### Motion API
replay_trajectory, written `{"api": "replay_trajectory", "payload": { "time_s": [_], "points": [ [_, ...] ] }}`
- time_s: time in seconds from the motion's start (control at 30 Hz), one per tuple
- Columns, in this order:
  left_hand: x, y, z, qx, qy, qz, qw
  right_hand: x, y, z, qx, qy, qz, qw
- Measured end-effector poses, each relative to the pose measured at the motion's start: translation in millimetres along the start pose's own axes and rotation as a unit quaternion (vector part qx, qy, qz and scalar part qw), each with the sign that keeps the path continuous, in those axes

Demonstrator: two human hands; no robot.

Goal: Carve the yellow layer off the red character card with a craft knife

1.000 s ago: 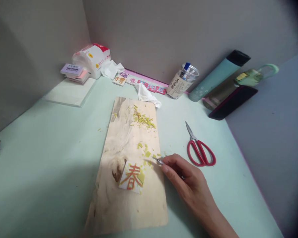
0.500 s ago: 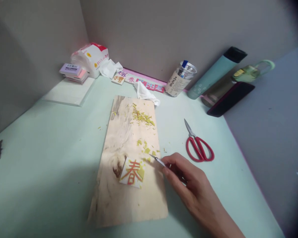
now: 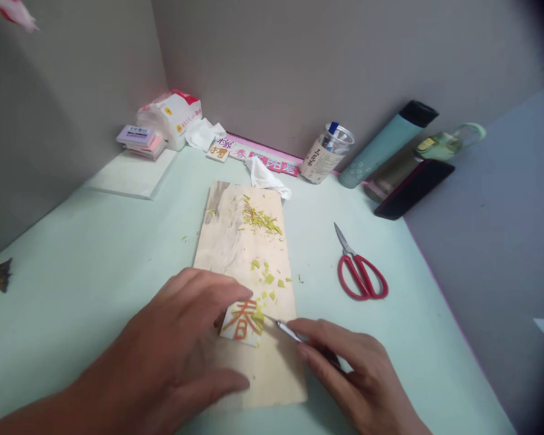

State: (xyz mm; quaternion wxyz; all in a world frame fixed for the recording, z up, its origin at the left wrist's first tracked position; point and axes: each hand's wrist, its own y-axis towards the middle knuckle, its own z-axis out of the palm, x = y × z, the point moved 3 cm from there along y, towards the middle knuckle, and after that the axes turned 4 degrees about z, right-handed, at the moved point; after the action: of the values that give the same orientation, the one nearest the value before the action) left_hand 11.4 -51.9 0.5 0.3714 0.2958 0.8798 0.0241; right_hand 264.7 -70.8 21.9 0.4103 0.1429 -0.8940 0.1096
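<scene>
On a wooden board (image 3: 236,241) lies a small white tile (image 3: 242,322) with a red character and yellow-green patches around it. My left hand (image 3: 176,344) is spread at the tile's left side, forefinger by its upper edge and thumb apart below it. In my right hand (image 3: 344,362) is a slim metal craft knife (image 3: 288,331), its tip close to the tile's right edge. Yellow-green shavings (image 3: 260,219) are heaped on the upper board, and more flakes are scattered just above the tile.
Red-handled scissors (image 3: 361,275) lie right of the board. Behind stand a clear cup (image 3: 324,158), a teal bottle (image 3: 385,145) and a dark phone-like slab (image 3: 412,190). A tissue pack (image 3: 174,118), stacked blocks (image 3: 140,140) and lettered tiles (image 3: 272,163) are at the back.
My left hand has come into view from the lower left, beside the tile. My right hand has moved down with the knife, bringing its tip near the tile. The view has shifted slightly.
</scene>
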Motion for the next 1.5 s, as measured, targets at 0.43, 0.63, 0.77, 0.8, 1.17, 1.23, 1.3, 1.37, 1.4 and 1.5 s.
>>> {"api": "replay_trajectory", "payload": {
  "time_s": [0.43,0.63,0.77,0.8,1.17,1.23,1.3,1.37,1.4,1.5],
  "points": [
    [4,23,20.9,0.045,0.039,0.05,0.997,-6,-12,9,-0.061,-0.124,-0.117,0.984],
    [5,27,21.9,0.044,0.018,0.039,0.998,-7,-16,15,-0.034,-0.137,-0.101,0.985],
    [7,25,21.0,0.047,0.018,0.038,0.998,-2,-19,14,-0.038,-0.159,-0.091,0.982],
    [7,25,21.0,0.045,0.02,0.036,0.998,-2,-20,14,-0.041,-0.164,-0.095,0.981],
    [7,27,23.5,0.007,0.007,0.014,1.0,0,-16,23,-0.115,-0.267,-0.137,0.947],
    [9,26,23.2,0.007,0.004,0.008,1.0,-2,-19,25,-0.104,-0.247,-0.13,0.955],
    [10,25,22.5,0.007,-0.001,0.011,1.0,-7,-21,27,-0.114,-0.227,-0.131,0.958],
    [11,24,22.5,0.013,-0.006,0.016,1.0,-12,-24,31,-0.133,-0.219,-0.139,0.957],
    [11,24,22.6,0.014,-0.008,0.017,1.0,-14,-25,33,-0.144,-0.225,-0.141,0.953],
    [10,24,23.2,0.003,-0.015,0.012,1.0,-18,-28,38,-0.167,-0.28,-0.133,0.936]
  ]
}}
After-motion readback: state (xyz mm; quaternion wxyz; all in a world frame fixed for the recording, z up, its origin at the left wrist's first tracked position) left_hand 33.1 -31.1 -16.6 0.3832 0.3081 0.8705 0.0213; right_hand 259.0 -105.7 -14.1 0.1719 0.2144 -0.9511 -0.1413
